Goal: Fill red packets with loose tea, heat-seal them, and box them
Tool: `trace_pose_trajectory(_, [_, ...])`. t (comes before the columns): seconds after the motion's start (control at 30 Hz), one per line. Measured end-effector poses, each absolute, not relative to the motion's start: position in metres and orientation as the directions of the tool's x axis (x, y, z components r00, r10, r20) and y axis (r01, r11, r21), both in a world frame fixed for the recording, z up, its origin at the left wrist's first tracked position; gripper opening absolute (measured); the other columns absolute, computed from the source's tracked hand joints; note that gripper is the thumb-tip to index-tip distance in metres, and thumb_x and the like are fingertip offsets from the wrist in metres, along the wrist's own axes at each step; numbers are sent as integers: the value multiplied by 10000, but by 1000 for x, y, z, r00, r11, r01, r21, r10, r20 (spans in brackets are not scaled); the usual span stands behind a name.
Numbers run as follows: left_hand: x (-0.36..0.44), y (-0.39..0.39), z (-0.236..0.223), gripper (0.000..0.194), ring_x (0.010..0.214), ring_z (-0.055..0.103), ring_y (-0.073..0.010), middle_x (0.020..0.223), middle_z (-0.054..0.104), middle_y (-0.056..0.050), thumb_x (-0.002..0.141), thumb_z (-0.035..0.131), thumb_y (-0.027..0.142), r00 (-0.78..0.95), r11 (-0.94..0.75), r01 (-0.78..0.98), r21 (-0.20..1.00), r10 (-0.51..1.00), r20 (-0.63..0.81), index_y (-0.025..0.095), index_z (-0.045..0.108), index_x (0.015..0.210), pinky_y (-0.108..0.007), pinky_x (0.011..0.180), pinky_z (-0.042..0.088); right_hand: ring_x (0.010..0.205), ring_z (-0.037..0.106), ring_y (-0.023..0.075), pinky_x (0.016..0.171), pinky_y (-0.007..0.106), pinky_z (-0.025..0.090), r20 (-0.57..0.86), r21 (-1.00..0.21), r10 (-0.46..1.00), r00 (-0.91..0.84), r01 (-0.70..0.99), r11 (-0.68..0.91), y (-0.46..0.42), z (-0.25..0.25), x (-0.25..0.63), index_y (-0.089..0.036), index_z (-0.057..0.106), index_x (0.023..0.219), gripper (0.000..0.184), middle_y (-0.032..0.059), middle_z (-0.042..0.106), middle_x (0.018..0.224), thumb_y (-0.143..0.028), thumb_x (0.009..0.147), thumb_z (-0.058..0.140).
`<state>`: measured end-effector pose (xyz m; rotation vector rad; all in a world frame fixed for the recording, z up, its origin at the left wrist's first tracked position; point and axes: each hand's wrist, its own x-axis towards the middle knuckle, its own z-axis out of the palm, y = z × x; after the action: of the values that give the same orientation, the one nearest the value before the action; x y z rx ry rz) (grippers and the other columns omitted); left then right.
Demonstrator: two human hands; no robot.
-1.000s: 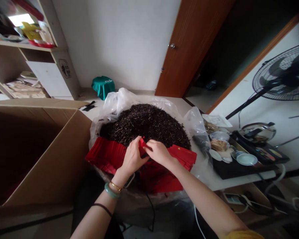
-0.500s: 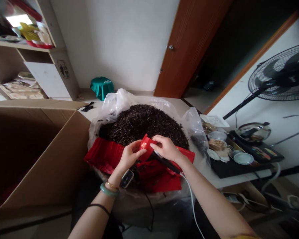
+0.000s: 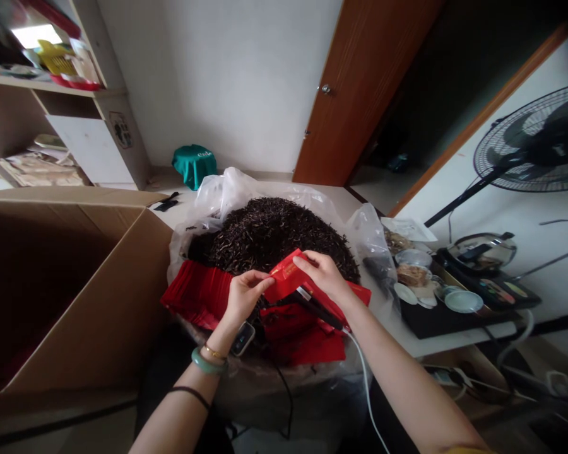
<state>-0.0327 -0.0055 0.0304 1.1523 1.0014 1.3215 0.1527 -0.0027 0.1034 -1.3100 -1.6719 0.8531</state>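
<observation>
Red paper packet [image 3: 286,274], pinched by left hand [image 3: 246,296] and gripped by right hand [image 3: 324,277] with slim black sealer [image 3: 315,309], above wiry dark tea leaves [image 3: 274,230].

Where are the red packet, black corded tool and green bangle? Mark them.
red packet [image 3: 286,272], head view, on its upper face
black corded tool [image 3: 316,309], head view, on its black body
green bangle [image 3: 205,362], head view, on its band

The head-worn camera looks forward and down, close above the left hand [image 3: 245,297] and right hand [image 3: 322,276].
</observation>
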Motion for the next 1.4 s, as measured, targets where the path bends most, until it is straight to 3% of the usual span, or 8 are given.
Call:
trace_pose_trajectory(0.1, [-28,-8,28,317,482,549,-103,548,648,-4,557,816,406,43,-71,-158,985,996,79,139,649,596,-197,475,424,655,566,170,651,279,455,282,-840,958,-52,470,273,-1,99,148,-181,623,641,317,14,616,660,-460,787,589])
trace_pose_trajectory(0.33, [-26,-8,27,349,509,561,-108,577,643,-12,617,786,432,107,-123,-173,977,984,143,143,591,596,-203,487,443,852,609,203,768,305,478,389,-861,914,118,400,314,-2,86,146,-186,665,687,277,66,648,896,-420,813,586])
trace_pose_trajectory(0.53, [-21,-15,31,555,735,679,-172,907,717,-71,557,841,392,299,25,-297,954,952,68,154,563,974,-269,656,537,664,581,161,646,273,472,419,-689,896,-145,592,418,-11,92,140,-197,630,608,318,29,603,698,-408,842,587])
trace_pose_trajectory(0.63, [-19,-17,34,540,768,683,-185,884,725,-68,553,846,382,367,50,-303,952,928,68,142,592,964,-283,697,538,672,595,154,640,264,482,415,-644,878,-239,604,469,-18,95,132,-198,653,659,277,32,625,737,-387,851,589])
trace_pose_trajectory(0.7, [-20,-17,36,470,739,672,-169,834,725,-51,571,836,399,349,50,-317,947,935,67,135,617,893,-272,691,530,750,625,165,700,274,499,428,-661,873,-234,577,479,-21,97,129,-204,684,808,175,39,657,822,-362,831,612])
trace_pose_trajectory(0.8, [-24,-17,38,477,685,657,-151,815,725,-41,556,845,415,290,75,-371,926,956,38,132,635,877,-261,664,524,771,646,172,693,284,516,378,-769,916,-131,507,390,-22,99,132,-214,648,1055,314,40,684,897,-355,774,659])
trace_pose_trajectory(1.0, [-27,-20,43,504,608,631,-136,751,709,-26,580,795,534,245,106,-354,929,969,-17,136,647,852,-231,580,495,636,616,169,625,275,490,262,-826,961,-87,494,270,-22,97,140,-183,661,693,230,11,674,667,-405,752,659])
trace_pose_trajectory(1.4, [-24,-16,36,416,725,658,-171,813,711,-49,668,734,487,67,-140,-254,957,984,162,159,637,906,-257,664,515,634,598,159,624,264,460,238,-799,961,-139,534,275,-27,102,143,-182,679,700,175,13,674,689,-340,765,641])
